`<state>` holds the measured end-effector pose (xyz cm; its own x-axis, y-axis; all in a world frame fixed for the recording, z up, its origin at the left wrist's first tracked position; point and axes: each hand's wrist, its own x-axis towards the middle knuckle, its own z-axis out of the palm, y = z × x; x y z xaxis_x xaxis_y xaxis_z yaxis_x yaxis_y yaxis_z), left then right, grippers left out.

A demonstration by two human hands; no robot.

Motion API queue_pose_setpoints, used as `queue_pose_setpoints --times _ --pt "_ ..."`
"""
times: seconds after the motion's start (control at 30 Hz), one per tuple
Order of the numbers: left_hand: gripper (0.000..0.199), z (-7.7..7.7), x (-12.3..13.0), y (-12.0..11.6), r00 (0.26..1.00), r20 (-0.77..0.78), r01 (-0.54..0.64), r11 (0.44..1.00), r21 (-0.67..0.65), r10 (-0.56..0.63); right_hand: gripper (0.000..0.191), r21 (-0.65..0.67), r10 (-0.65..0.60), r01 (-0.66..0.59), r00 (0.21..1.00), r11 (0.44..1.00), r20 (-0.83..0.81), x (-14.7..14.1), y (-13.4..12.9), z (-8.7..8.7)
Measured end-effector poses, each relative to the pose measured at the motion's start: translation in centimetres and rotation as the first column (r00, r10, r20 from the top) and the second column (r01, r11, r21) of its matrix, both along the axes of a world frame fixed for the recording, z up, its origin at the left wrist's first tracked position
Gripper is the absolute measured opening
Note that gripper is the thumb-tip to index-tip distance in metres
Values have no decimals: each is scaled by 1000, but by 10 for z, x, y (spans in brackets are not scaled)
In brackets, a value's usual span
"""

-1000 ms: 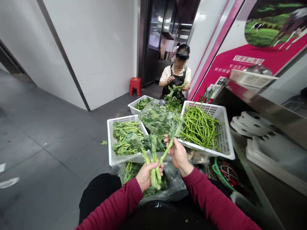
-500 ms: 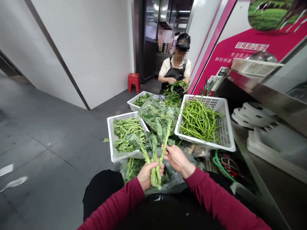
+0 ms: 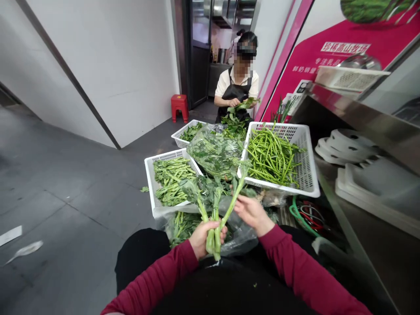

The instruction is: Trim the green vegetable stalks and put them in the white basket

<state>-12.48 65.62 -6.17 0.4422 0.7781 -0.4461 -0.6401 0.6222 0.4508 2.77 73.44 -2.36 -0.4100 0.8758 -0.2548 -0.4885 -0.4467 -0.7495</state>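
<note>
Several thick green leafy stalks (image 3: 215, 234) are gripped near their cut ends by my left hand (image 3: 205, 236). My right hand (image 3: 251, 213) is beside the rightmost stalk, its fingers bent close to the upper part and its leaves; whether they pinch a leaf is too small to tell. Below and in front lies an open plastic bag (image 3: 238, 240) with more leafy greens. At the left, a white basket (image 3: 150, 175) holds trimmed stalks (image 3: 173, 179). Another white basket (image 3: 306, 164) at the right holds thin green stems (image 3: 274, 157).
Across from me a person in a black apron (image 3: 236, 92) handles greens. A bag of leaves (image 3: 213, 153) lies between the baskets, and a smaller basket (image 3: 179, 141) is behind. A red stool (image 3: 179, 107) stands near the wall. Metal shelving (image 3: 377, 118) borders the right.
My right hand has moved slightly to the right, and the rightmost stalk leans further outward. The view has shifted a little downward. The other person's hands and greens have moved slightly.
</note>
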Motion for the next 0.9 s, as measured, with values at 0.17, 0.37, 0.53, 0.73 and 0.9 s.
queue_pose_setpoints --times 0.17,0.37,0.53,0.73,0.9 --pt "21 -5 -3 1 987 128 93 996 8 -94 15 -21 43 -46 991 999 -124 16 8 19" --pt "23 -2 -6 -1 991 25 130 989 77 -132 15 -1 -29 29 999 1000 -29 7 -2 16" --pt "21 7 -3 -4 989 -143 75 979 189 -49 34 -1 252 -263 925 965 285 -17 -34 -17" --pt "22 12 -6 2 990 -108 -76 982 170 95 24 35 132 -161 900 986 416 -24 -42 -49" --pt "21 4 -8 4 994 -106 -18 998 64 25 19 -45 8 -12 996 999 -91 1 -1 -7"
